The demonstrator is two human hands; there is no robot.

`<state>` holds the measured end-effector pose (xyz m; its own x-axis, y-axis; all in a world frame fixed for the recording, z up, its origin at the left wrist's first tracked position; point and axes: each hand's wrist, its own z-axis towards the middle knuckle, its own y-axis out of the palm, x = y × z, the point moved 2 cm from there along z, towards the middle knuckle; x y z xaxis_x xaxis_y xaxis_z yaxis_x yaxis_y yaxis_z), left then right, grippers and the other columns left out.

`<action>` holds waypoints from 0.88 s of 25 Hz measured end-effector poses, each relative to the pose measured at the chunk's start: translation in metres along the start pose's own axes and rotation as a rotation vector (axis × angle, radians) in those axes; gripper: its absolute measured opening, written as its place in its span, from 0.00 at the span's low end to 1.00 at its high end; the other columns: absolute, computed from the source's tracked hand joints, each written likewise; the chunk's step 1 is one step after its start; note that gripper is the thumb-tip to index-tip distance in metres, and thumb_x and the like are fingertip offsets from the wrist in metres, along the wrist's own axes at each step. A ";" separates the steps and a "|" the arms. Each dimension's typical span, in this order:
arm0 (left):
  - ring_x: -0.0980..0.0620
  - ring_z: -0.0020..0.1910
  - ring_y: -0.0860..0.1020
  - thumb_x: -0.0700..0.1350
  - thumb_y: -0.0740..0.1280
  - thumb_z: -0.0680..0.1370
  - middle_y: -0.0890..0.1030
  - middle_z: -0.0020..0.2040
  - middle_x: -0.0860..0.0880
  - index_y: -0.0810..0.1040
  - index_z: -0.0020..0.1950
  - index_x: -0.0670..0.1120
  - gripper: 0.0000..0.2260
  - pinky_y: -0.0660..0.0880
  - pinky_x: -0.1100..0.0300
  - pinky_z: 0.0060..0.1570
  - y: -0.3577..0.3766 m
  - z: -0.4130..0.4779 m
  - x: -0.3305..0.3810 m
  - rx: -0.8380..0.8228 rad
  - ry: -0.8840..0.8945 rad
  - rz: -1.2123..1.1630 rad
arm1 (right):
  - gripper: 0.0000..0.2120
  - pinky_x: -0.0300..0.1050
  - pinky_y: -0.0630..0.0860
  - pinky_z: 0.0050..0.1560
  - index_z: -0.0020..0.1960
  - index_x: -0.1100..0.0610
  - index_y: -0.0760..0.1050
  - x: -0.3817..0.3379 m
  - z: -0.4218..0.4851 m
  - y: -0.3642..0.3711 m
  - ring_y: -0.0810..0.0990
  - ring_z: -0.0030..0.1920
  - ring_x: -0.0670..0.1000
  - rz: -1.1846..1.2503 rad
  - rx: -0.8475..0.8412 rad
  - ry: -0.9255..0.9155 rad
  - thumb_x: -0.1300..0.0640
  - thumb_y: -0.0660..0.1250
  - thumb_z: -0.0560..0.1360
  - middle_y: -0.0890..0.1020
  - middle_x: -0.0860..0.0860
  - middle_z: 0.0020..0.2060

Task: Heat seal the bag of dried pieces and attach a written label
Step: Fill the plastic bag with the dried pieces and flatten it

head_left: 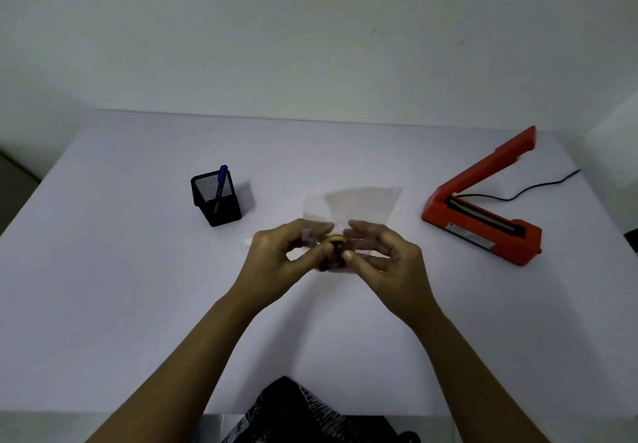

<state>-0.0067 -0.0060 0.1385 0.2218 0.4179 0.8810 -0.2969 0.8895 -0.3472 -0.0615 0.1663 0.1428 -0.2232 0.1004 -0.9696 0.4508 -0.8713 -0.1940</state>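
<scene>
Now — left hand [276, 253], right hand [383, 253] both pinch clear bag [362, 206] of dried pieces [336, 239] above table [121, 287].

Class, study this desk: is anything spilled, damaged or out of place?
Nothing stands out. The left hand and right hand hold the clear bag, nothing lies spilled on the table, the pen stands in its holder, and the red sealer sits open.

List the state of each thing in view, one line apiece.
Left hand: pinches the bag.
Right hand: pinches the bag.
Clear bag: held between both hands.
Dried pieces: inside the bag, bunched at the fingertips.
Heat sealer: arm raised, nothing in it.
Blue pen: upright in the holder.
Mesh pen holder: standing upright.
White slip: flat on the table.
</scene>
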 end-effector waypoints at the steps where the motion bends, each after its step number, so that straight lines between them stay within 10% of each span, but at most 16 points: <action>1: 0.56 0.45 0.82 0.50 0.69 0.72 0.83 0.45 0.56 0.81 0.52 0.49 0.10 0.80 0.57 0.46 0.001 0.000 0.002 -0.016 -0.008 -0.007 | 0.17 0.38 0.81 0.45 0.54 0.51 0.76 -0.002 0.000 0.001 0.83 0.49 0.43 0.007 -0.008 0.003 0.68 0.70 0.70 0.83 0.46 0.47; 12: 0.54 0.43 0.81 0.42 0.72 0.70 0.84 0.41 0.53 0.84 0.42 0.49 0.04 0.78 0.62 0.44 0.003 0.002 -0.003 -0.033 -0.192 -0.264 | 0.05 0.38 0.80 0.45 0.41 0.49 0.82 -0.001 0.005 0.003 0.83 0.42 0.44 0.040 0.126 0.026 0.52 0.71 0.66 0.85 0.42 0.36; 22: 0.51 0.50 0.82 0.35 0.71 0.72 0.85 0.48 0.49 0.84 0.44 0.53 0.12 0.79 0.59 0.47 0.002 0.005 0.001 -0.039 -0.248 -0.358 | 0.08 0.36 0.79 0.44 0.45 0.54 0.81 0.004 0.010 0.006 0.82 0.49 0.46 0.100 0.054 0.042 0.66 0.70 0.70 0.84 0.48 0.46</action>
<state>-0.0120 -0.0049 0.1406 0.0736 0.0292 0.9969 -0.2052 0.9786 -0.0135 -0.0690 0.1569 0.1390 -0.1429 0.0308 -0.9893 0.4217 -0.9023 -0.0891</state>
